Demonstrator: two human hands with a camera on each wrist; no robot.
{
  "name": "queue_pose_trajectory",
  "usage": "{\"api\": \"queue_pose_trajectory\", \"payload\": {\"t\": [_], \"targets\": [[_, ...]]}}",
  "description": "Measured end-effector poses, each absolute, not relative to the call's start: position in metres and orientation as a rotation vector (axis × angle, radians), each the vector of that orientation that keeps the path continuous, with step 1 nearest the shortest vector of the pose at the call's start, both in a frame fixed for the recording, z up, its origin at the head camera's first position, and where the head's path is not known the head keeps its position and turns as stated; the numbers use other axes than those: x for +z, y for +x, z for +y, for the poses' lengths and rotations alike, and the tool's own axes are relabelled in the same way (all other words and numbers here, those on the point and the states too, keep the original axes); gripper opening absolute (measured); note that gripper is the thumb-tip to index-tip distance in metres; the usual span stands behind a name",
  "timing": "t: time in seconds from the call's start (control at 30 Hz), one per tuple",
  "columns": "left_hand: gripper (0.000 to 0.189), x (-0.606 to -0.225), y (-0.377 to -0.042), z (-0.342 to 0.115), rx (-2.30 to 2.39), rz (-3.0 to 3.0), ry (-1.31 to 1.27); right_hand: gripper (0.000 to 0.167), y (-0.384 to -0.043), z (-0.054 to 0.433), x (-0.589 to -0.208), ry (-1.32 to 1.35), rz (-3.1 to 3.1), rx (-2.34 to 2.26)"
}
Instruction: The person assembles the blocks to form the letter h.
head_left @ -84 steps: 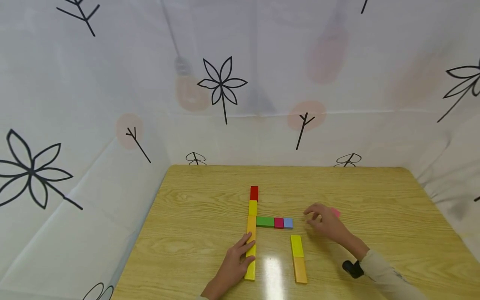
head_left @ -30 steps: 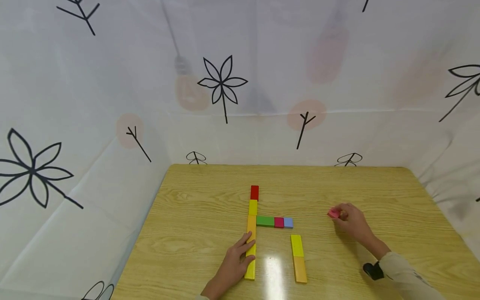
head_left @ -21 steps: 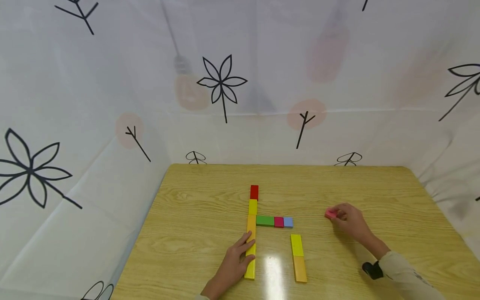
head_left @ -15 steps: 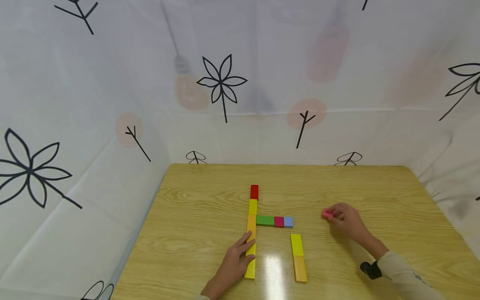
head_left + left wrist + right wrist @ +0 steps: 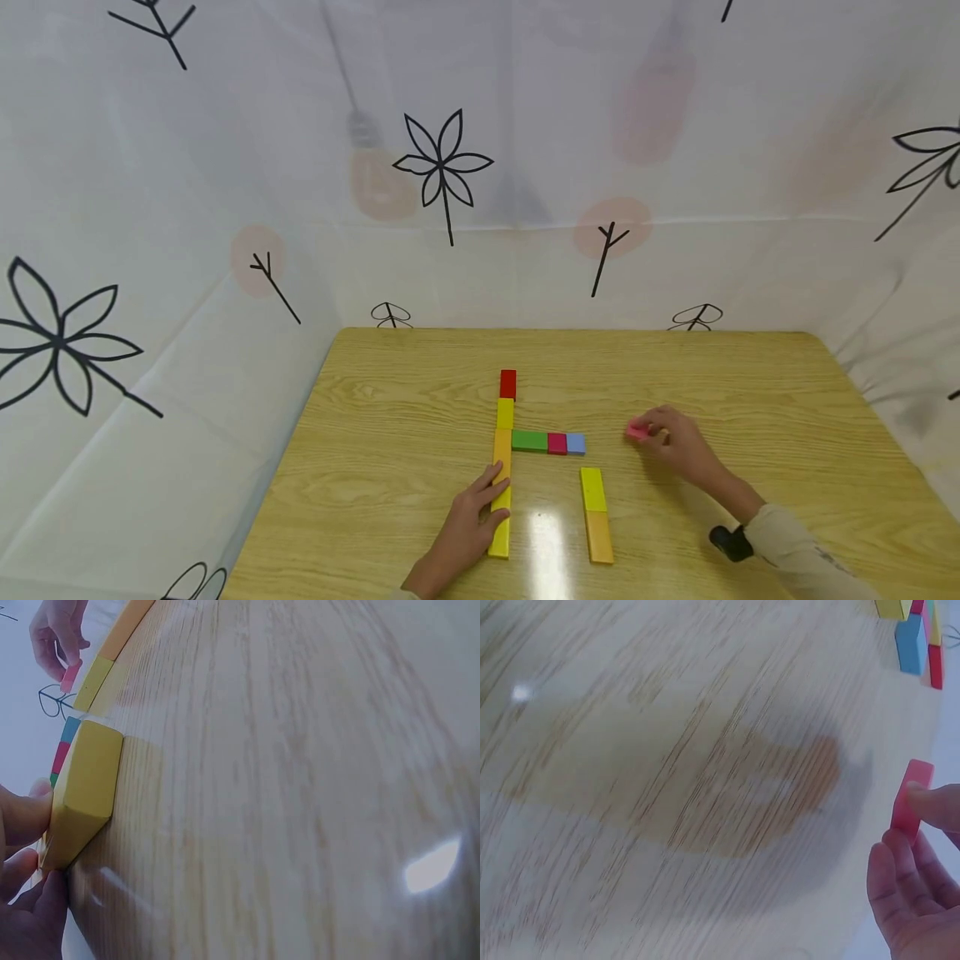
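My right hand [image 5: 682, 442] pinches a small pink block [image 5: 637, 431] between thumb and fingertips, held over the table right of the short row. In the right wrist view the pink block [image 5: 913, 799] stands out from the fingers. My left hand [image 5: 468, 521] grips the lower part of a straight column, thumb and fingers at a yellow block [image 5: 500, 537] below an orange block [image 5: 502, 446]. Further up the column lie a yellow block [image 5: 506, 413] and a red block [image 5: 508, 384]. A row branches right: green block [image 5: 529, 442], dark pink block [image 5: 557, 443], blue block [image 5: 576, 444].
Apart from the column, a yellow block [image 5: 592, 489] and an orange block [image 5: 599, 537] lie end to end, slightly slanted. The wooden table [image 5: 390, 400] backs onto a printed white cloth [image 5: 525, 275]. A black wrist device [image 5: 731, 543] sits by the right sleeve.
My right hand has taken hold of the pink block at the right and moved it leftwards, towards the blue block. My left hand and the laid blocks have stayed put.
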State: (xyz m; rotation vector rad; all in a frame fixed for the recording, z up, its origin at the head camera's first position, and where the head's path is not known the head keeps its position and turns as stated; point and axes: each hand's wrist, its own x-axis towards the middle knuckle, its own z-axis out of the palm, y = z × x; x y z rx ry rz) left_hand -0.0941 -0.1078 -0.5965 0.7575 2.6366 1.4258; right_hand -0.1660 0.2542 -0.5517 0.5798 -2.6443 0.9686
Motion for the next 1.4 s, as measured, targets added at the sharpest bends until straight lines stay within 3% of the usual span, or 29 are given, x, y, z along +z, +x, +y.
{"api": "queue_pose_trajectory", "payload": {"t": [0.8, 1.4], "targets": [[0.045, -0.601, -0.095, -0.108, 1.429, 2.631, 0.764, 0.026, -0.148, 0.210, -0.558, 0.748, -2.670, 1.197], [0.044, -0.599, -0.095, -0.109, 1.424, 2.667, 0.793, 0.023, -0.147, 0.204, -0.567, 0.857, -2.619, 1.212]]}}
